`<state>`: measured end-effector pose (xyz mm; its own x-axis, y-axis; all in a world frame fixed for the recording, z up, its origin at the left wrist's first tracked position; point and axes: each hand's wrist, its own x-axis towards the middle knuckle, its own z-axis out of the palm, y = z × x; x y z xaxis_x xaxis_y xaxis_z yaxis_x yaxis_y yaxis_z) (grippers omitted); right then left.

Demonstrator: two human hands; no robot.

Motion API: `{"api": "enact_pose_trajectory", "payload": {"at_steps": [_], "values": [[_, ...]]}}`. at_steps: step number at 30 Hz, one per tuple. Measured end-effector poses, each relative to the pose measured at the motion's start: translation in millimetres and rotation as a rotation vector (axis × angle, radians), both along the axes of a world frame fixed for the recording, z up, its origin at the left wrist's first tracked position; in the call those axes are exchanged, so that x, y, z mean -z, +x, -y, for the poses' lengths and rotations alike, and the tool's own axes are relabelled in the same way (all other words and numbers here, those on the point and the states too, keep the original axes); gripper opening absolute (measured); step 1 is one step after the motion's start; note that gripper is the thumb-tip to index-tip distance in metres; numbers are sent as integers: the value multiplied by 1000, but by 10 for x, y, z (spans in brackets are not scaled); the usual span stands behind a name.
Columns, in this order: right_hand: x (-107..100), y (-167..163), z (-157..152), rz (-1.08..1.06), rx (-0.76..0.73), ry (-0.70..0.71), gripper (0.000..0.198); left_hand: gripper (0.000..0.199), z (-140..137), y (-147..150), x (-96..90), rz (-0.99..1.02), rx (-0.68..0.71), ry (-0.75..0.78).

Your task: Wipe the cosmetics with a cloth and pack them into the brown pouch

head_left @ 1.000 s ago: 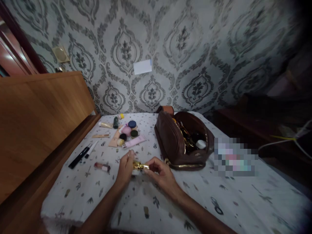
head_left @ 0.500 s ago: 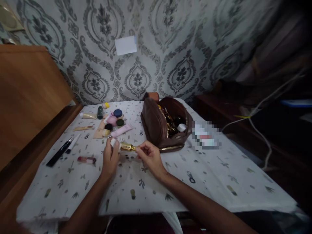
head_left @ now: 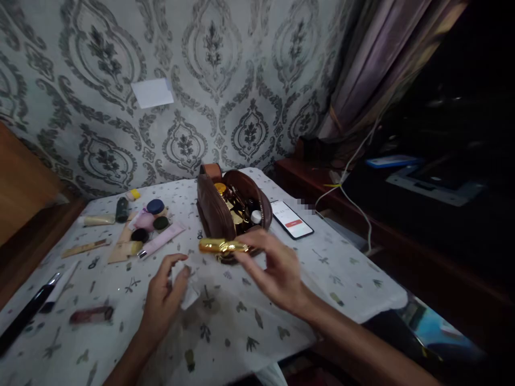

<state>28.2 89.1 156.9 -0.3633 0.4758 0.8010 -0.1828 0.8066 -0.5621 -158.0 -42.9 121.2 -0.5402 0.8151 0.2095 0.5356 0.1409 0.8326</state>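
Note:
My right hand (head_left: pixel 277 271) pinches a shiny gold tube (head_left: pixel 221 246) by one end and holds it level just in front of an open brown cosmetic pouch (head_left: pixel 215 209). My left hand (head_left: pixel 163 297) rests low over the patterned tablecloth (head_left: pixel 225 321) with a small white wad (head_left: pixel 183 287) between its fingers. The two hands are apart. The pouch stands open with gold-capped and white-capped items inside.
Jars, tubes and sticks lie in a cluster (head_left: pixel 147 222) at the back left. A black pen (head_left: pixel 24 316) and a dark red tube (head_left: pixel 90 315) lie at the left. A phone (head_left: pixel 292 219) with a lit screen lies right of the pouch. White cables (head_left: pixel 350 187) hang beyond the table's right edge.
The view has swung right. My hands have come apart: the right one carried the gold tube up toward the pouch, the left one kept the white wad and dropped lower.

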Motion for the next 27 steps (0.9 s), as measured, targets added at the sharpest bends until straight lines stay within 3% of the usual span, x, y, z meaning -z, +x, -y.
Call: {"api": "enact_pose_trajectory", "payload": {"at_steps": [4,7,10,16,21,27], "values": [[-285,280,-329,-49,293,-72,15,45,-303,309,-211,-316,352,-38],[-407,335,-545,33,339,-74,16,57,-599,488,-230,-467,475,-69],[-443,316,-727,148,295,27,16,55,-783,554,-125,-580,505,-109],[-418,196,-999,410,104,215,14,48,-766,473,101,-701,525,32],[-408,49,-1101,670,-10,189,19,50,-771,461,166,-718,525,103],[-412,-111,-1148,952,-76,188,6,51,-802,489,196,-731,493,119]]}}
